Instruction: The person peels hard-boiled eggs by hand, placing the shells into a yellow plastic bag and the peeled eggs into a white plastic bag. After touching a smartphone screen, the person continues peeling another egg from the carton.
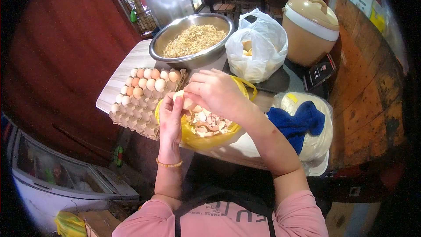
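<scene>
An egg [187, 102] is held over a yellow plastic bag [193, 140] of broken eggshells [210, 123]. My left hand [170, 115] is closed round the egg's left side, thumb against it. From the right, my right hand [215, 93] has its fingers bent and pressed on the egg. How much shell is off the egg cannot be made out. Just left of the bag, a cardboard egg tray [139, 110] has brown and white eggs [151, 83] in its far rows and bare cups in the near ones.
Behind the tray stands a steel bowl [151, 52] of small dried pieces. A white plastic bag [258, 61] with eggs inside sits beside a beige lidded container [307, 39]. At the right are a dark box [320, 72] and a blue cloth [298, 125] on a clear-wrapped bundle [322, 140].
</scene>
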{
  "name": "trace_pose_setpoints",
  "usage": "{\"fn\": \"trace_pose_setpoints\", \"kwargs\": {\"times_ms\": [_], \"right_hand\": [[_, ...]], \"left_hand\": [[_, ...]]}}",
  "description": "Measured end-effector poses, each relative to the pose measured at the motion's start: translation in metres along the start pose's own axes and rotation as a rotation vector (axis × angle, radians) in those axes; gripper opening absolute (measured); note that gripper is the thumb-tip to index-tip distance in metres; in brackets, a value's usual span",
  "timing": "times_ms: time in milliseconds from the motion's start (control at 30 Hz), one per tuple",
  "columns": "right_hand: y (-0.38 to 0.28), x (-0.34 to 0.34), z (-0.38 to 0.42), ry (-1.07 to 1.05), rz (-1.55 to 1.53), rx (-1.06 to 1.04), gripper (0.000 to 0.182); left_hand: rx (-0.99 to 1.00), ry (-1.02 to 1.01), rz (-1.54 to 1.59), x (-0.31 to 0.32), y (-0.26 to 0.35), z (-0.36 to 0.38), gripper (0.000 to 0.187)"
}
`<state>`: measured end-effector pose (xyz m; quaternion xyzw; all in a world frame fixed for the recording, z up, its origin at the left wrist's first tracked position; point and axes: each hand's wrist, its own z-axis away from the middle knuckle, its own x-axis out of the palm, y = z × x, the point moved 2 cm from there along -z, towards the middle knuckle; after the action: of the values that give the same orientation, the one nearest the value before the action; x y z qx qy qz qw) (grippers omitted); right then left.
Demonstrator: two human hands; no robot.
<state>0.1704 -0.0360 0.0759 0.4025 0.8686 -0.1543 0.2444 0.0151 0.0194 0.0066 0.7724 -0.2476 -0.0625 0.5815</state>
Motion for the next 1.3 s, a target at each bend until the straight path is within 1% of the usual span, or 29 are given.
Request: {"fn": "trace_pose_setpoints", "kwargs": {"times_ms": [167,233,333,467,500,533,700,800,867,967,1033,1067,1133,1167,1233,1267,1300], "right_hand": [[-0.008,0.004,0.0,0.03,0.136,-0.035,0.009],[-0.013,0.004,-0.001,-0.056,0.27,-0.047,0.009],[-0.016,0.007,-0.001,-0.079,0.319,-0.043,0.009],[-0.016,0.009,-0.002,-0.059,0.327,-0.032,0.012],[-0.013,0.011,-0.002,0.032,0.302,-0.038,0.009],[-0.012,0.012,-0.002,0.123,0.276,-0.044,0.012],[-0.01,0.014,-0.001,0.132,0.25,0.012,0.012],[-0.007,0.014,-0.001,0.124,0.271,0.053,0.012],[-0.002,0.01,-0.002,0.126,0.29,0.065,0.012],[0.006,0.0,-0.001,0.111,0.274,0.093,0.012],[0.01,0.002,0.003,0.009,0.248,0.119,0.011],[0.011,0.001,0.004,0.009,0.248,0.12,0.011],[0.011,-0.001,0.004,-0.079,0.193,0.166,0.011],[0.01,-0.003,0.003,-0.078,0.194,0.167,0.011],[0.007,-0.006,0.0,-0.061,-0.063,0.246,0.017],[0.004,-0.007,-0.001,-0.061,-0.063,0.246,0.017],[0.001,-0.007,-0.002,-0.073,-0.144,0.258,0.021]], "left_hand": [[-0.025,0.027,-0.005,0.004,0.002,0.0,0.026],[-0.03,0.035,0.001,0.004,0.002,0.0,0.025],[-0.04,0.046,0.017,0.003,-0.001,-0.001,0.025],[-0.033,0.048,0.02,0.002,0.0,0.0,0.026],[-0.032,0.052,0.021,0.002,0.0,0.0,0.027],[-0.032,0.054,0.022,0.001,-0.001,0.0,0.027],[-0.041,0.118,0.039,-0.002,-0.004,-0.003,0.028],[-0.029,0.093,-0.023,-0.001,-0.002,-0.002,0.026],[-0.038,0.112,-0.025,-0.004,-0.004,-0.003,0.027],[-0.045,0.132,-0.012,-0.004,-0.004,-0.003,0.027],[-0.046,0.135,0.004,-0.003,-0.003,-0.002,0.027],[-0.042,0.127,0.012,-0.003,-0.002,-0.003,0.027],[-0.037,0.117,0.021,-0.001,-0.002,-0.003,0.027],[-0.029,0.104,0.03,0.0,-0.001,-0.003,0.027],[-0.02,0.091,0.039,0.001,-0.001,-0.002,0.027],[-0.013,0.069,0.034,0.002,-0.002,-0.002,0.028],[-0.007,0.047,0.028,0.003,-0.001,-0.002,0.029]]}}
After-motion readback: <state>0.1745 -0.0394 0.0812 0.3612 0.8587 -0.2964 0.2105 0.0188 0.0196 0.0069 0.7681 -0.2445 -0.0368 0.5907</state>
